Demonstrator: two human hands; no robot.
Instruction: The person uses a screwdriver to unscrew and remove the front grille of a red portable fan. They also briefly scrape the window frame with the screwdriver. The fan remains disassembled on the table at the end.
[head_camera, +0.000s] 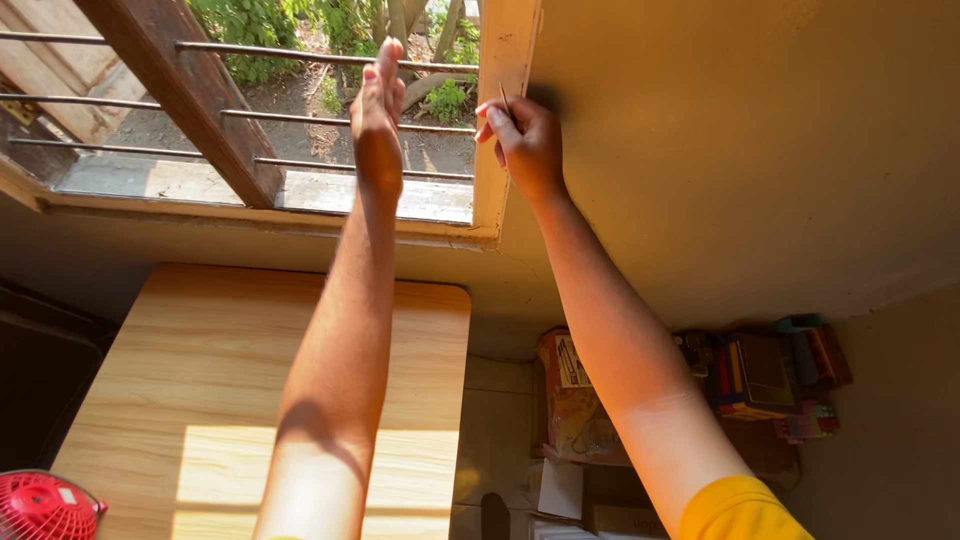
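My right hand (527, 140), sleeve nearest the lens, pinches a thin stick (505, 99) against the window frame (497, 120); my left hand (378, 100) is flat, fingers together, before the bars (300, 55). I judge steady light pressure best.

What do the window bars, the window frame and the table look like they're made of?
The window bars look like thin round metal rods, dull grey. The window frame by the right hand seems painted cream wood, worn and dusty. The table shows pale wood grain with a smooth finish, perhaps laminate.
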